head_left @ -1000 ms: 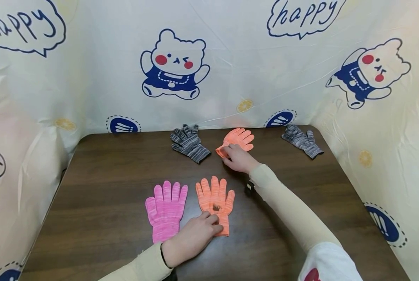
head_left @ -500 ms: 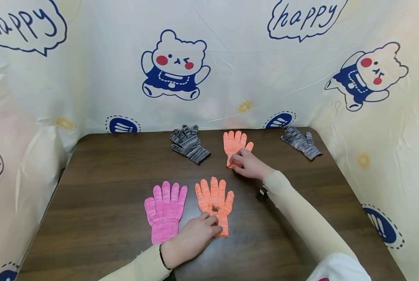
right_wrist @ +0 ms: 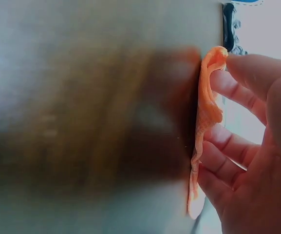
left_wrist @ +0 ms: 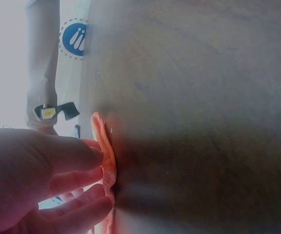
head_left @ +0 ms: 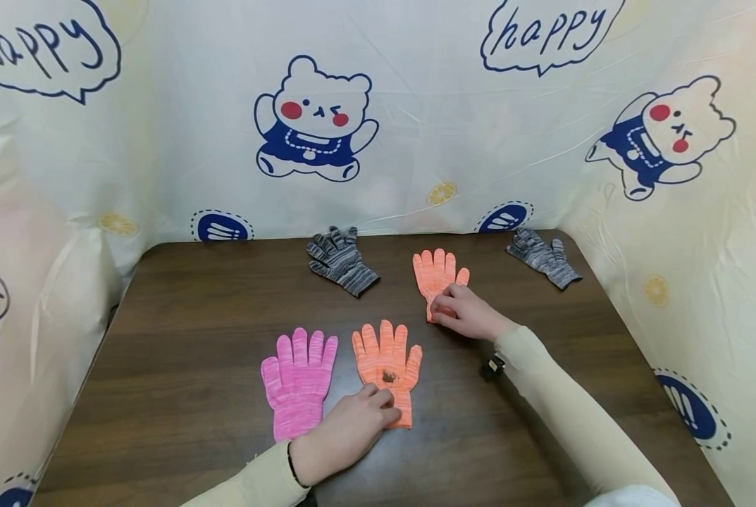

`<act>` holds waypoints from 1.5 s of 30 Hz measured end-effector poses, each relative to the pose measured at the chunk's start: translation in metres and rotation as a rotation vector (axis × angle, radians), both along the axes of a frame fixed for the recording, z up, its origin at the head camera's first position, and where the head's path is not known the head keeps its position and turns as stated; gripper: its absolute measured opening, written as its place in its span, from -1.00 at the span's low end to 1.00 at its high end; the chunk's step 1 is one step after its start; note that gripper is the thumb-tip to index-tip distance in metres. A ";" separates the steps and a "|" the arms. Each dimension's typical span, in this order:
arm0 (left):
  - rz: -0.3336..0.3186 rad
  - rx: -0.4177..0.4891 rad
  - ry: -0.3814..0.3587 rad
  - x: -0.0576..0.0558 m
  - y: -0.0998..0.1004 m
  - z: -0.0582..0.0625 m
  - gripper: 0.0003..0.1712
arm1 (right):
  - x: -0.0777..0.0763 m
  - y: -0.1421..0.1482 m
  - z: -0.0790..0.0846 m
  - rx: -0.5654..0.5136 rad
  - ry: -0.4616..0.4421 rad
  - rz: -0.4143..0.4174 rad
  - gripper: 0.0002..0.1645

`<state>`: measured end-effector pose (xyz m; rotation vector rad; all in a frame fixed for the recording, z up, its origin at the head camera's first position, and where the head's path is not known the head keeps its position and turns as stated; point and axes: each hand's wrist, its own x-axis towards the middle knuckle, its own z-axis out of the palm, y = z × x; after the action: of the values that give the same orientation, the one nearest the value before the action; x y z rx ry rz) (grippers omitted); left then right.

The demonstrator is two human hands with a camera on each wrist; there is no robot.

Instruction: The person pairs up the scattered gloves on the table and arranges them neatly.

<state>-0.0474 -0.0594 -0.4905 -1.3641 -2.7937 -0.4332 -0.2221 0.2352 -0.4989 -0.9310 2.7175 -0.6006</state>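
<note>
One brown wood-grain table (head_left: pixel 181 366): a mottled grey knitted glove (head_left: pixel 342 260) lies at its far edge, a second mottled grey knitted glove (head_left: pixel 545 259) by its far right corner.
Pink knitted glove (head_left: pixel 298 384): toward the near edge, left of the patched orange knitted glove (head_left: pixel 384 355).
Patched orange glove: digits toward the far edge, left hand (head_left: pixel 346 429) on its cuff.
Plain orange knitted glove (head_left: pixel 432 279): toward the far edge, between the grey pair; long axis roughly near edge to far edge; right hand (head_left: pixel 469 313) nearer, left well apart.
Glove from right fingers (right_wrist: pixel 220 161): its body extends toward the far edge and slightly left.
Right fingers: curled in, pinching the plain glove's cuff against the thumb.
Left fingers (left_wrist: pixel 82 214): bent, spread, touching the patched cuff; whether they pinch it, I cannot tell.
</note>
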 end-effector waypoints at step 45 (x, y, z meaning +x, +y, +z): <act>0.019 0.064 -0.005 -0.002 -0.001 -0.008 -0.92 | 0.094 0.012 -0.001 0.081 0.194 -0.008 -0.79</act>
<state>-0.0491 -0.0602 -0.4985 -1.3250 -2.7685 -0.5216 -0.1283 0.2468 -0.5000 -1.0069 2.8920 -0.4181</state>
